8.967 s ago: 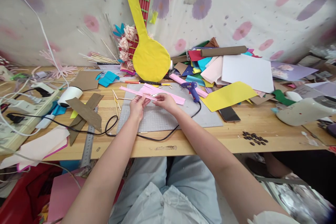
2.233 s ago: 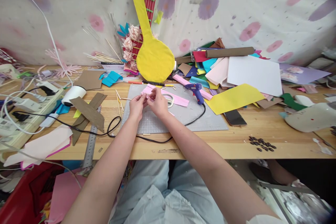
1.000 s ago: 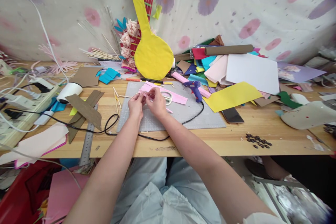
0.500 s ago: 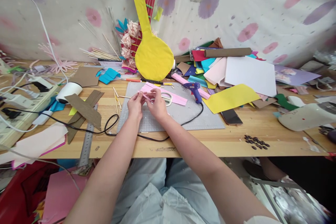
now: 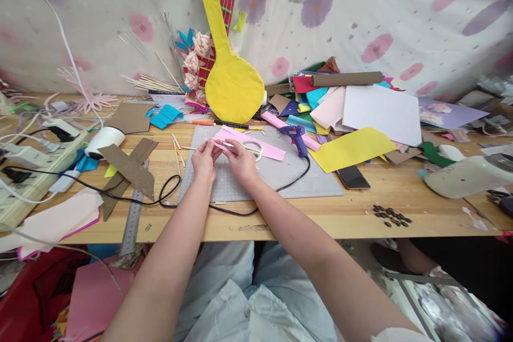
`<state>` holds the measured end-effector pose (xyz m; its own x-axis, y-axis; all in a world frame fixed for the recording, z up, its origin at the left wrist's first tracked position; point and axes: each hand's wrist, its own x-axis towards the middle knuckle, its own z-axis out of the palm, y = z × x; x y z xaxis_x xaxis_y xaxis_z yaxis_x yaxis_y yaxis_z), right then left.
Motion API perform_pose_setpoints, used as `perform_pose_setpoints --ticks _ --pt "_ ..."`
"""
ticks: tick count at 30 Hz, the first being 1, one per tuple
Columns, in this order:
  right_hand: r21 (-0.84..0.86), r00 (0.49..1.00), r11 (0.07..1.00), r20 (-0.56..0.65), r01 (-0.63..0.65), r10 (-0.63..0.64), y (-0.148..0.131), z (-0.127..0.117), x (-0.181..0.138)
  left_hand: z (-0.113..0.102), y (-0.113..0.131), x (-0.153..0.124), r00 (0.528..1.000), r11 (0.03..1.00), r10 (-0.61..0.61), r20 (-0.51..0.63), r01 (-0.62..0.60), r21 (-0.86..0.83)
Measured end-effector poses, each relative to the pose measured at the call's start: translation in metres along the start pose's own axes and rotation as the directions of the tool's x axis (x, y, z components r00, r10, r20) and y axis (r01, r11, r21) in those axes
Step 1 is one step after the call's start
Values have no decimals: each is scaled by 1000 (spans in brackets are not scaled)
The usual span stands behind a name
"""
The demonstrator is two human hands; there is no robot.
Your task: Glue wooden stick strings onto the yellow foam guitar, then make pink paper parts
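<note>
Between my two hands, over the grey cutting mat point(image 5: 320, 184), a narrow pink paper strip point(image 5: 219, 144) is pinched. My left hand point(image 5: 204, 161) is closed on its left end. My right hand point(image 5: 240, 160) has its fingertips closed on the other end. Behind them a wider pink strip point(image 5: 272, 150) lies flat on the mat. White-handled scissors point(image 5: 258, 150) rest on that strip just right of my right hand, their blades mostly hidden. Further right stands a purple glue gun point(image 5: 295, 138) with its black cord running across the mat.
A yellow banjo-shaped piece point(image 5: 234, 91) leans at the back. Coloured sheets, a yellow sheet point(image 5: 352, 149) and a phone point(image 5: 353, 177) lie to the right, near black oval pieces point(image 5: 391, 216). To the left are a power strip point(image 5: 44, 171), a steel ruler point(image 5: 131, 222) and brown strips point(image 5: 128, 168).
Both hands have shifted slightly left, and the small pink strip between the fingers has turned to lie more level. The other things stay where they were.
</note>
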<state>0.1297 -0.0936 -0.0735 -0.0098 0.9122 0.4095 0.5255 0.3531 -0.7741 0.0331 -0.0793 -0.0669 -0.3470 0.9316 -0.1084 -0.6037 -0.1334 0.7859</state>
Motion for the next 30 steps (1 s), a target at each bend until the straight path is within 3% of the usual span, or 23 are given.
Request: perform_pose_setpoints --ticks 4,12,22,30 --pt "-54 998 998 -47 40 -43 0 3 0 0 -2 4 1000 1000 -2 -11 2 -1" --pt "-112 991 985 -15 133 -136 -2 4 -1 0 2 2 1000 999 19 -6 -20 -34" --pt "-34 996 999 82 41 -38 -4 6 -2 -6 -4 6 997 997 72 16 -73 26" --pt "-30 993 993 37 115 -114 -3 5 -3 -5 -6 5 993 993 114 25 -115 27"
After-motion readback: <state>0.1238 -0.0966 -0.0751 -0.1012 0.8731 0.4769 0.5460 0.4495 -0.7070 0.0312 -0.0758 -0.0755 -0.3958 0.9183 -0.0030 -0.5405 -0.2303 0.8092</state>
